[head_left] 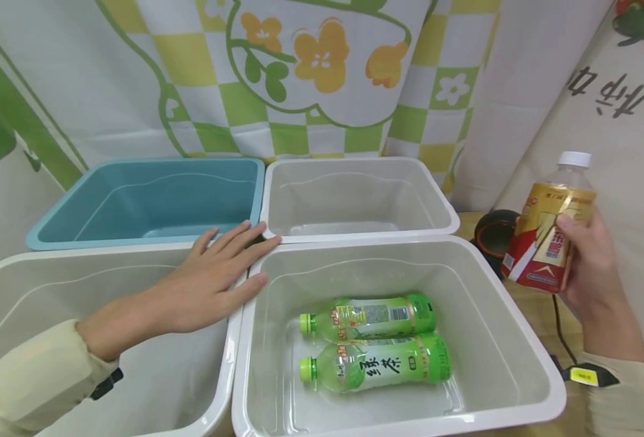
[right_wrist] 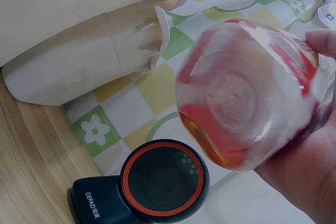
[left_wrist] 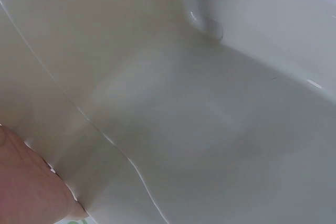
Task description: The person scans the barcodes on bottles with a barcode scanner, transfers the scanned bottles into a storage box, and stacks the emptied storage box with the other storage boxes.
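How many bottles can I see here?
3: one green bottle and a nearer green bottle lie in the front right bin; the right hand holds a gold-labelled bottle. The left arm could hide others.

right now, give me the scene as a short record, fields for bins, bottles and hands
blue bin: back left
pale bins: three, at back right, near left and near right
green bottles: two, lying side by side in the near right bin, caps leftward
left hand: fingers straight, over where the bins meet
right hand: grips a red and gold bottle
black device: right of the bins
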Demonstrator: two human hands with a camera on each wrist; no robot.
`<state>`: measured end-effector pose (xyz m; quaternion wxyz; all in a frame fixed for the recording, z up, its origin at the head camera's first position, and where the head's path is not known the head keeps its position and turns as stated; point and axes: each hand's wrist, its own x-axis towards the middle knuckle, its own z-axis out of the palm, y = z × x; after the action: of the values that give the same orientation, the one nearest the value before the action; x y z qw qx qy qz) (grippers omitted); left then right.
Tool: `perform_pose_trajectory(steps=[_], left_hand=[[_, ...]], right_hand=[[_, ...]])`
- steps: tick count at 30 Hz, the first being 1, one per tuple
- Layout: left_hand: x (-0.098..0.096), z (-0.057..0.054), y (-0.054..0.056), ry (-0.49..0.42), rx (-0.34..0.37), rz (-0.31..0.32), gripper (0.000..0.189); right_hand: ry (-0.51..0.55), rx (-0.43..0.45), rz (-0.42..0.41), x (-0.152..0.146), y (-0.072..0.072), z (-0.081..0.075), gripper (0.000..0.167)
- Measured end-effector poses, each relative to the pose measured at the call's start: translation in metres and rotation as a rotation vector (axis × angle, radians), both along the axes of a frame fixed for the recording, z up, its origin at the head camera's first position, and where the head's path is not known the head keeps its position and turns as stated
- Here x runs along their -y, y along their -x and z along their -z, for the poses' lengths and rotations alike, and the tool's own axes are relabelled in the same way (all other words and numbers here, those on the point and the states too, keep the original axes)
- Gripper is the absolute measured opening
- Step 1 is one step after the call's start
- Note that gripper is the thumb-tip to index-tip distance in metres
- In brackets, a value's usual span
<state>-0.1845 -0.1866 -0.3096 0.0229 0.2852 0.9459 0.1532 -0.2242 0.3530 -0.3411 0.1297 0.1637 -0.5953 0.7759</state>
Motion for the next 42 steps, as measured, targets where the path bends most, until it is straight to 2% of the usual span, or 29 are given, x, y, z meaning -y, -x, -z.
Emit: perform_pose_trajectory(steps=[7, 11, 15, 19, 23, 30, 35, 42], left_hand=[[0.0, 0.001, 0.0, -0.005, -0.006, 0.003, 0.059], [0.0, 0.001, 0.0, -0.002, -0.003, 0.002, 0.059], [0.001, 0.001, 0.0, -0.001, 0.002, 0.0, 0.059], [0.001, 0.001, 0.0, -0.002, 0.003, -0.001, 0.059], [0.001, 0.001, 0.0, 0.0, -0.004, -0.002, 0.059], [0.0, 0.001, 0.0, 0.001, -0.008, -0.005, 0.059], [0.0, 0.001, 0.0, 0.004, -0.013, -0.005, 0.059], [0.0, 0.001, 0.0, 0.006, -0.017, -0.008, 0.059]], right_hand=[[-0.009, 0.034, 0.057, 0.002, 0.002, 0.001, 0.038], [-0.061, 0.061, 0.097, 0.002, 0.002, 0.004, 0.042], [-0.191, 0.064, 0.172, 0.004, 0.002, 0.005, 0.051], [-0.318, 0.073, 0.243, 0.007, 0.003, 0.006, 0.053], [-0.449, 0.115, 0.329, 0.01, 0.005, 0.005, 0.055], [-0.716, 0.204, 0.478, 0.014, 0.006, 0.005, 0.071], [-0.736, 0.241, 0.518, 0.016, 0.007, 0.006, 0.079], [-0.709, 0.205, 0.559, 0.02, 0.01, 0.008, 0.083]])
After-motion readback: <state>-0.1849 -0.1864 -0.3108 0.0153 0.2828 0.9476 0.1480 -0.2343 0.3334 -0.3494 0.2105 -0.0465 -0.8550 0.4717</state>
